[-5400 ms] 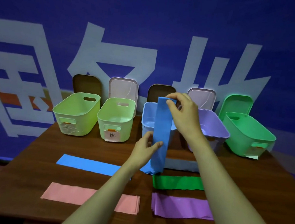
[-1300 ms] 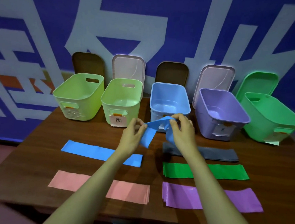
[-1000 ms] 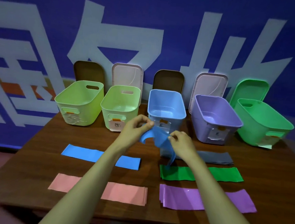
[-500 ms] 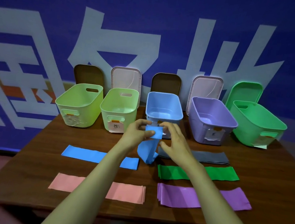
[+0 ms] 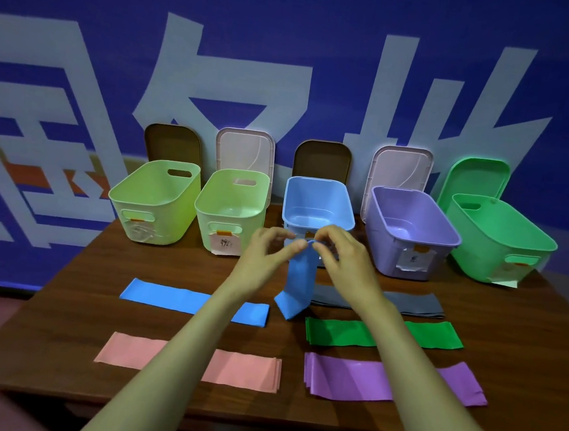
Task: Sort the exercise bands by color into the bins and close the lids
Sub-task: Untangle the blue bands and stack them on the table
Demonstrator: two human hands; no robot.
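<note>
Blue band point(image 5: 299, 280) hangs just in front of the blue bin point(image 5: 319, 197), its top edge pinched between the fingers of both the left hand point(image 5: 266, 253) and the right hand point(image 5: 346, 260), and its lower end seems to reach the surface point(image 5: 61, 316). The limp strip could slip from so light a pinch. On the lift the tail could snag the bin's front rim and spill outside, or drag the grey band point(image 5: 416, 304) beside it.

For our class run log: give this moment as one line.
left hand, right hand: pinch held blue band | blue bin: open
</note>
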